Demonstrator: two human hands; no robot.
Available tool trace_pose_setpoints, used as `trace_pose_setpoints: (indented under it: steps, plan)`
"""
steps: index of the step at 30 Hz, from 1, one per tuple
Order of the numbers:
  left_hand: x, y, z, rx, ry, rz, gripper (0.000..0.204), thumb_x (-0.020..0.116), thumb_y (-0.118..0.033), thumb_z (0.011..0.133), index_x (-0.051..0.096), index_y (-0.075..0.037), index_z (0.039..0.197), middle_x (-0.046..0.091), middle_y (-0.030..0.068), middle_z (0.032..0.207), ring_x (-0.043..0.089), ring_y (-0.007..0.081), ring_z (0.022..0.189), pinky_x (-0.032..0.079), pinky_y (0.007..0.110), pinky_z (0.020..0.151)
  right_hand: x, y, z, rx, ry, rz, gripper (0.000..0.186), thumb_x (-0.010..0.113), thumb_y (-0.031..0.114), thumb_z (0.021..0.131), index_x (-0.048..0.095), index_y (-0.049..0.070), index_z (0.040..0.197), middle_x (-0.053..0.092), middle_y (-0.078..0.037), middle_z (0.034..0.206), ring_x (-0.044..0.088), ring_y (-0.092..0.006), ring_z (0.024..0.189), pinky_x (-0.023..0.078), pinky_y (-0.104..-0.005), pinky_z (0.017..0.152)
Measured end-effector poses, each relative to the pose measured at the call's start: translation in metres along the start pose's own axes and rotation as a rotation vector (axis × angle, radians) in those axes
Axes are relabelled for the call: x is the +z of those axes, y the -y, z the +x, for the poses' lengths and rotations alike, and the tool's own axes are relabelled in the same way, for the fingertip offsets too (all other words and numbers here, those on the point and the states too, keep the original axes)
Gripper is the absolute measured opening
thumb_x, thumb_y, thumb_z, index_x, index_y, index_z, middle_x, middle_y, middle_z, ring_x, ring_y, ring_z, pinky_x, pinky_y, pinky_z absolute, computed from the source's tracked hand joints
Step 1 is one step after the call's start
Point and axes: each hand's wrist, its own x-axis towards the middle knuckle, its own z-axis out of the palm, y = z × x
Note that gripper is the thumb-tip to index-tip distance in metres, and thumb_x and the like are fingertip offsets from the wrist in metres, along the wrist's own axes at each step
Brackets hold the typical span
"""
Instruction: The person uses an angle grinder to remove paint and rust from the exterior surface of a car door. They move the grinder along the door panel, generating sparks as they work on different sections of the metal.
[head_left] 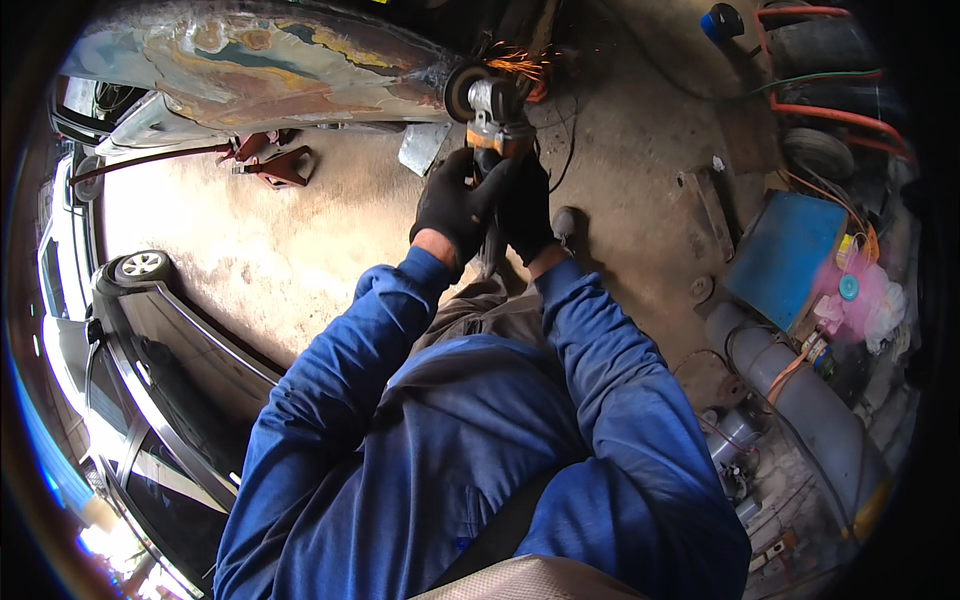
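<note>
An orange and silver angle grinder (497, 133) is held against the lower edge of a worn car body panel (280, 70) with patchy grey, yellow and rust-toned paint. Orange sparks (520, 62) spray to the right from the disc. My left hand (452, 200), in a black glove, is closed on the grinder's body and handle. My right hand (525, 210), also gloved in black, grips the tool from the right side, partly behind the left. A dark cord (568, 165) hangs near the grinder.
Red jack stands (285, 170) and a pale sheet (423, 148) lie under the panel. A dark car (170, 370) stands at left. At right are a red tubular frame (835, 118), a blue board (780, 255), a pink bag (842, 300), a grey cylinder (810, 410) and hoses.
</note>
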Motion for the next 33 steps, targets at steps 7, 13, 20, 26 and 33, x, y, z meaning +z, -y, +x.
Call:
trace_pose_setpoints:
  steps: [7, 13, 20, 26, 33]
  plan:
    - [-0.005, -0.01, 0.001, -0.005, 0.025, 0.229, 0.066, 0.079, -0.051, 0.098, 0.072, 0.003, 0.135, 0.077, 0.0255, 0.118, 0.076, 0.0354, 0.109, 0.058, 0.044, 0.095, -0.009, -0.007, 0.002, 0.248, 0.091, 0.236, 0.038, 0.061, 0.038, 0.114, 0.067, 0.004, 0.128, 0.076, -0.006, 0.1, 0.075, -0.0158, 0.088, 0.059, -0.0328, 0.074]
    - [-0.001, -0.01, -0.007, 0.01, 0.009, 0.224, 0.07, 0.08, -0.048, 0.098, 0.067, 0.005, 0.141, 0.076, 0.0291, 0.121, 0.077, 0.0376, 0.109, 0.06, 0.044, 0.094, -0.015, -0.001, 0.006, 0.108, 0.149, -0.113, 0.047, 0.05, 0.041, 0.118, 0.07, 0.001, 0.129, 0.078, -0.008, 0.104, 0.076, -0.0176, 0.09, 0.061, -0.0351, 0.076]
    - [0.0, 0.006, -0.009, 0.077, 0.028, 0.205, 0.066, 0.079, -0.041, 0.101, 0.063, 0.003, 0.146, 0.074, 0.0265, 0.126, 0.074, 0.0366, 0.112, 0.059, 0.044, 0.095, -0.009, 0.004, 0.004, 0.279, 0.048, 0.439, 0.036, 0.067, 0.033, 0.111, 0.066, 0.005, 0.133, 0.078, -0.01, 0.109, 0.077, -0.0176, 0.089, 0.063, -0.0352, 0.072]
    - [0.007, 0.052, -0.014, 0.057, 0.012, -0.091, 0.058, 0.082, -0.031, 0.101, 0.063, 0.001, 0.145, 0.076, 0.0155, 0.127, 0.071, 0.0242, 0.115, 0.056, 0.038, 0.1, 0.024, -0.024, -0.016, 0.091, -0.064, 0.135, 0.058, 0.086, 0.025, 0.097, 0.059, 0.003, 0.144, 0.077, -0.013, 0.118, 0.077, -0.0243, 0.101, 0.064, -0.0383, 0.082]
    - [0.018, 0.117, -0.01, -0.275, 0.105, -0.453, 0.048, 0.083, -0.024, 0.101, 0.068, 0.0, 0.141, 0.077, 0.0071, 0.127, 0.07, 0.015, 0.115, 0.055, 0.032, 0.102, 0.037, -0.066, -0.04, 0.003, -0.052, -0.251, 0.08, 0.091, 0.03, 0.092, 0.049, 0.005, 0.156, 0.071, -0.016, 0.14, 0.071, -0.0295, 0.124, 0.057, -0.0416, 0.104]
